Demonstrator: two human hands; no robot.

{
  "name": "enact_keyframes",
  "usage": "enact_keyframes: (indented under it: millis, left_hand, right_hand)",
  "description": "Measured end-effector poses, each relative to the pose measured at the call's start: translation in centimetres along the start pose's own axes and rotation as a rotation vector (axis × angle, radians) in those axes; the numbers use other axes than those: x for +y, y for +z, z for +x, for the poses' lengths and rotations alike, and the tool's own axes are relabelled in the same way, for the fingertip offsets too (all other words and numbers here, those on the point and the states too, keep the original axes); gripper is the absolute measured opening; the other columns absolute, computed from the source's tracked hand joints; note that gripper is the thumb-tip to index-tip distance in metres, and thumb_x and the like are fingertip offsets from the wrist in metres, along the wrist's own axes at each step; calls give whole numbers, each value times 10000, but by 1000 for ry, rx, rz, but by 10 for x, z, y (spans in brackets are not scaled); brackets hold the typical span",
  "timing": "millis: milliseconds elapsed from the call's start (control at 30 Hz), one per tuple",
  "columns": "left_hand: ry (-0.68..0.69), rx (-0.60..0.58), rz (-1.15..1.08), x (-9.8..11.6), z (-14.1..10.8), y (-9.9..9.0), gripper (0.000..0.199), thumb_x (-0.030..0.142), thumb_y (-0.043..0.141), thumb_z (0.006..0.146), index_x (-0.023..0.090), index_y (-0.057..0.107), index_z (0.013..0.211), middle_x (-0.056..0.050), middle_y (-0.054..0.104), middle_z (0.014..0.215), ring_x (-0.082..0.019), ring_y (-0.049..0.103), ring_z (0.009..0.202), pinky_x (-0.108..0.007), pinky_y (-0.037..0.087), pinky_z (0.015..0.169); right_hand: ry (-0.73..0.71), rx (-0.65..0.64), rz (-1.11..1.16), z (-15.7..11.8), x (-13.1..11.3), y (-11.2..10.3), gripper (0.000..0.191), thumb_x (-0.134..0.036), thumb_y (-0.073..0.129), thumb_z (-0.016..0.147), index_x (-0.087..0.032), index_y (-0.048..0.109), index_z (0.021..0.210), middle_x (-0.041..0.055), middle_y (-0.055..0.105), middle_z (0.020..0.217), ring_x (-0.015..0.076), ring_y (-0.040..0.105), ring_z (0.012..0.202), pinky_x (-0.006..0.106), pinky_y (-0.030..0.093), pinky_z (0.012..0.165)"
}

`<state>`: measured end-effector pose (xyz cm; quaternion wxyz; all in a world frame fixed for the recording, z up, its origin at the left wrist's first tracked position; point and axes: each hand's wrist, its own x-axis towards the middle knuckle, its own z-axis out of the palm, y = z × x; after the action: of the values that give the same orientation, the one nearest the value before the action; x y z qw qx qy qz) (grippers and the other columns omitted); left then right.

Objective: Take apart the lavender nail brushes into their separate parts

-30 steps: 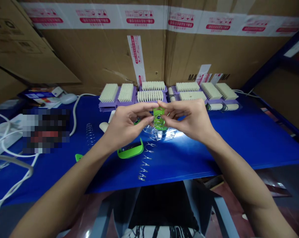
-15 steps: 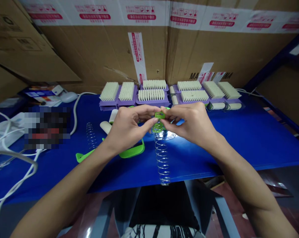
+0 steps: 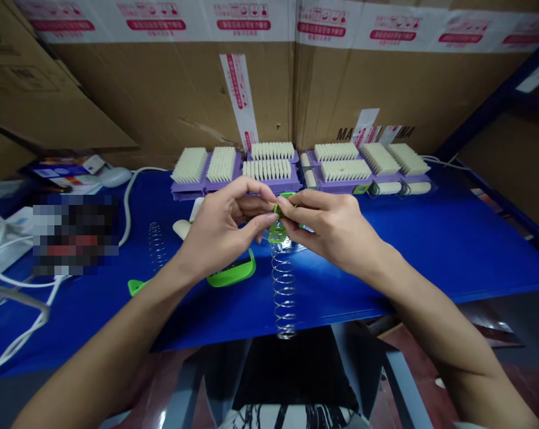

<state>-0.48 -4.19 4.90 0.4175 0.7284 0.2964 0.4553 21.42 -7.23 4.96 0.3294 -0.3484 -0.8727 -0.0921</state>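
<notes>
Between both hands is a small green plastic piece (image 3: 277, 231), partly covered by fingers. A metal coil spring (image 3: 284, 286) hangs down from its lower end, past the table's front edge. My left hand (image 3: 234, 223) pinches the piece from the left with thumb and fingertips. On the other side, my right hand (image 3: 327, 223) grips its upper part, thumb and fingers closed. Under and behind the left hand lie a larger green plastic frame (image 3: 234, 275) and a cream rounded part (image 3: 182, 229). Another coil spring (image 3: 157, 241) lies left of the left forearm, near a green end piece (image 3: 136, 287).
Purple blocks with cream bristles (image 3: 267, 170) line the back of the blue table (image 3: 386, 262) before a cardboard wall (image 3: 162, 95). Cream rollers (image 3: 388, 189) lie at right. White cables (image 3: 129, 208), a white mouse (image 3: 115, 176) and a blurred-out dark object (image 3: 77, 235) occupy the left.
My right hand's fingers have shifted over the top of the green piece, covering more of it. The view has turned slightly, so everything sits a little further left.
</notes>
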Motion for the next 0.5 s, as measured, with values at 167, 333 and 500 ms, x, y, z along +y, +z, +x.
enact_keyframes:
  millis: [167, 333, 500]
  left_hand:
    - [3, -31, -4, 4, 0, -2, 240, 238, 924, 859, 226, 715, 976, -33, 844, 910, -198, 841, 794, -257, 691, 643]
    - [11, 28, -46, 10, 0, -3, 295, 240, 1001, 811, 244, 722, 907, 8, 813, 824, -160, 786, 672, -245, 642, 558]
    - [11, 68, -63, 17, -1, -3, 340, 343, 1029, 805, 245, 714, 883, 13, 803, 778, -153, 757, 604, -257, 627, 527]
  right_hand:
    - [-29, 9, -89, -3, 0, 3, 399, -254, 464, 1189, -108, 832, 1233, 161, 841, 1086, 202, 786, 824, 335, 660, 687]
    - [-71, 82, -51, -4, -1, 2, 330, -227, 505, 1182, -139, 823, 1199, 137, 834, 1074, 183, 783, 849, 303, 665, 697]
    - [-37, 158, 148, -2, 0, -4, 217, -226, 639, 1139, -215, 830, 1241, 93, 849, 1180, 162, 808, 936, 290, 709, 847]
